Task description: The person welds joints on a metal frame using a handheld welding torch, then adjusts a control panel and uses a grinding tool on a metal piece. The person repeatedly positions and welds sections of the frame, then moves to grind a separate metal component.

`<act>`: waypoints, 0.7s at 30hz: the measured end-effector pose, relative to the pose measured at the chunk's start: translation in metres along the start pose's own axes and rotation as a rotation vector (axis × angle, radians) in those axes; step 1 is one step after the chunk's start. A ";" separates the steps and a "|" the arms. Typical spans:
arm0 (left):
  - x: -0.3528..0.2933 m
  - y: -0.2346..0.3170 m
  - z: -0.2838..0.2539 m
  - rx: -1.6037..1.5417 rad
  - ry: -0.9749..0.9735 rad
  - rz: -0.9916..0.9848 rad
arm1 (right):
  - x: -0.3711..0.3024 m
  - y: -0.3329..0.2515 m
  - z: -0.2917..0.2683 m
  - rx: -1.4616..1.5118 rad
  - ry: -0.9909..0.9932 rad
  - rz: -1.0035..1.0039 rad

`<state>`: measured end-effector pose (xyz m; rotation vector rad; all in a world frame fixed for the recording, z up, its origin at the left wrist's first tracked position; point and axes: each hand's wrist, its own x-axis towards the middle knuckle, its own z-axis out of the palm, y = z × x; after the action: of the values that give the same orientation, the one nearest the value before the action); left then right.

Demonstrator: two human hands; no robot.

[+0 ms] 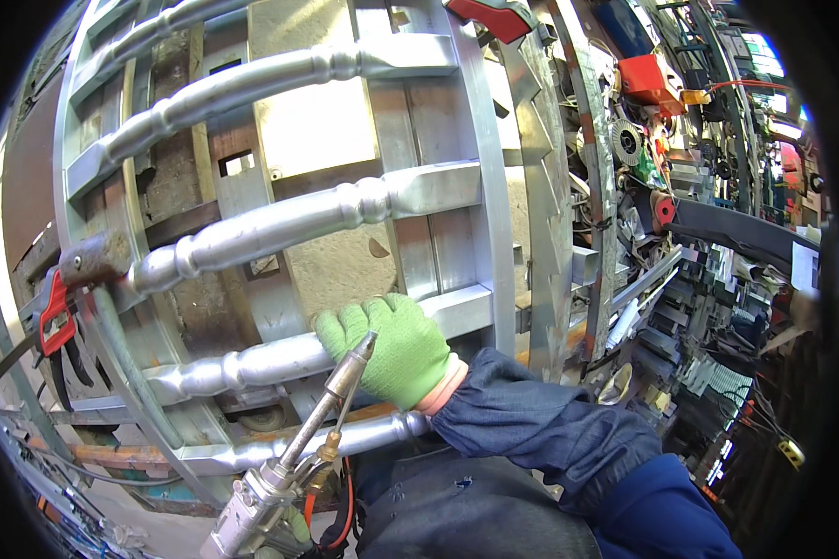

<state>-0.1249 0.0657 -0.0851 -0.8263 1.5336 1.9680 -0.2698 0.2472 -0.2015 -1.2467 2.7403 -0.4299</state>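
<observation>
A silver metal railing frame (494, 233) with several turned balusters lies across the workbench. My right hand (396, 354), in a green knitted glove, has its fingers curled over a baluster (252, 365) near its right end. At the lower edge my left hand (295, 527) shows only as a bit of green glove behind a welding torch (261, 498), which it appears to grip; most of its fingers are hidden. The torch's long metal nozzle points up and right, its tip appearing just in front of the right glove. A thin brass-fitted tube runs alongside the nozzle.
A red-handled clamp (54, 315) is at the frame's left side, beside a rusty cylinder (95, 259). Another red-handled tool (496, 17) sits at the top. Right of the frame are a red box (653, 82), a round disc (627, 142) and piled metal offcuts (657, 335).
</observation>
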 end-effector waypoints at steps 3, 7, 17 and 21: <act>0.004 0.008 -0.003 0.016 -0.019 -0.010 | -0.003 0.001 -0.003 0.038 -0.022 0.001; 0.000 0.014 -0.005 0.037 -0.030 -0.022 | -0.008 0.004 0.005 0.027 -0.031 -0.015; -0.060 0.014 0.010 0.051 0.040 -0.029 | -0.001 0.003 0.007 0.039 0.006 0.004; -0.089 0.001 0.012 0.016 0.116 -0.052 | 0.002 0.003 0.000 0.065 -0.053 -0.018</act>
<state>-0.0665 0.0750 -0.0181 -0.9794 1.5749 1.8974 -0.2739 0.2475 -0.2027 -1.2500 2.6508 -0.4759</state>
